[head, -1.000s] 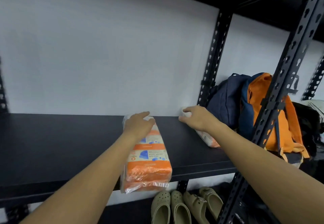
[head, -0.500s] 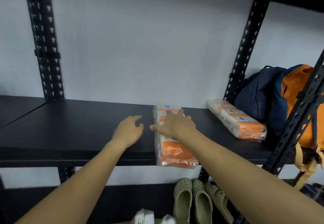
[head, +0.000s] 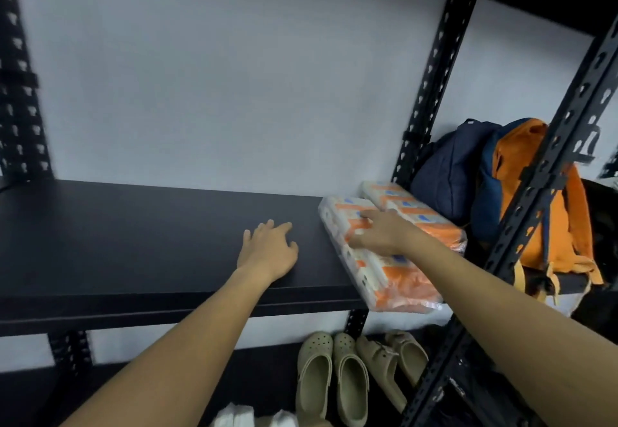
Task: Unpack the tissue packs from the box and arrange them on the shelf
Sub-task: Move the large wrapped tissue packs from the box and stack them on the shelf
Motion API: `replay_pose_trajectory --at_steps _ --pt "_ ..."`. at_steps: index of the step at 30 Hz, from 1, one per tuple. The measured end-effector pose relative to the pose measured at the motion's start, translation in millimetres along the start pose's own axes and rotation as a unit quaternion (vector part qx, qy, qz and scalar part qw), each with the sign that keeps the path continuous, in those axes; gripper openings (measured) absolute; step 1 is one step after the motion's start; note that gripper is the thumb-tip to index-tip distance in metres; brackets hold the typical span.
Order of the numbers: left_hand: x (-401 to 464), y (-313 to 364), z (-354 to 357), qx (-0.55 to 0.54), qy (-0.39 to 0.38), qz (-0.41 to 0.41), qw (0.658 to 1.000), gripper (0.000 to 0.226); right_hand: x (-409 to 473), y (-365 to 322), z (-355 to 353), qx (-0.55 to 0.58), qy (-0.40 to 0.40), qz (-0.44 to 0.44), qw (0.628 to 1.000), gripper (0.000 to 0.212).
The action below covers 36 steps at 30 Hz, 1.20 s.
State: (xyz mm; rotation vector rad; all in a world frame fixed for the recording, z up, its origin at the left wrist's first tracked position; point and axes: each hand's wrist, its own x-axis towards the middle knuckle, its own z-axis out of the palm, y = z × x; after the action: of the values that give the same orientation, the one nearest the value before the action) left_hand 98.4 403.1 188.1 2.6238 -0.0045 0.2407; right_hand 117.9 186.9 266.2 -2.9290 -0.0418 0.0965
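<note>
The flat black shelf board looks matt and smooth; the orange-and-white tissue packs wear glossy, crinkled clear plastic; the perforated black uprights look like painted metal.

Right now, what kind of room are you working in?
Probably a home storage room or utility corner. A black slotted-metal shelf stands against a plain wall, with backpacks stowed in the next bay and clogs on the level below the tissue packs.
</note>
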Motion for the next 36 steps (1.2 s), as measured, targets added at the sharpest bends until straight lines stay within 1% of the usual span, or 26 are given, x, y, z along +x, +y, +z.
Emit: replay_pose_trajectory --at_steps 2,4,7,10,12,15,18,22,25,30,36 --pt "8 13 9 0.016 -0.012 0.005 1.0 0.054 7 4 2 0.027 0.006 0.01 1.0 0.09" --pt "15 23 17 0.034 -0.022 0.003 0.999 0.055 12 2 8 0.026 0.028 0.029 0.999 0.093" --pt "24 31 25 0.059 -0.027 -0.01 0.998 0.055 18 -4 15 0.017 0.063 0.037 0.997 0.082" --pt "34 34 30 0.07 -0.027 -0.013 0.997 0.056 24 -4 8 0.073 0.104 0.022 0.992 0.087" --pt "39 38 33 0.071 -0.031 -0.011 0.997 0.056 27 0 -4 0.082 0.124 -0.001 0.989 0.086" --pt "48 47 39 0.071 -0.034 -0.006 0.997 0.056 31 10 -34 0.073 0.179 -0.024 0.981 0.071" --pt "57 62 47 0.076 -0.047 0.015 0.996 0.059 43 24 -70 0.044 0.225 -0.028 0.973 0.066" --pt "69 78 60 0.117 -0.071 0.032 0.99 0.064 64 50 -98 0.009 0.216 -0.016 0.976 0.07" --pt "75 80 65 0.136 -0.067 0.027 0.988 0.066 77 66 -102 -0.009 0.204 -0.008 0.979 0.06" --pt "77 79 69 0.146 -0.062 0.028 0.987 0.067 104 76 -95 0.002 0.198 0.004 0.98 0.048" --pt "77 77 71 0.147 -0.056 0.033 0.987 0.067 127 79 -77 0.014 0.165 0.026 0.986 0.049"
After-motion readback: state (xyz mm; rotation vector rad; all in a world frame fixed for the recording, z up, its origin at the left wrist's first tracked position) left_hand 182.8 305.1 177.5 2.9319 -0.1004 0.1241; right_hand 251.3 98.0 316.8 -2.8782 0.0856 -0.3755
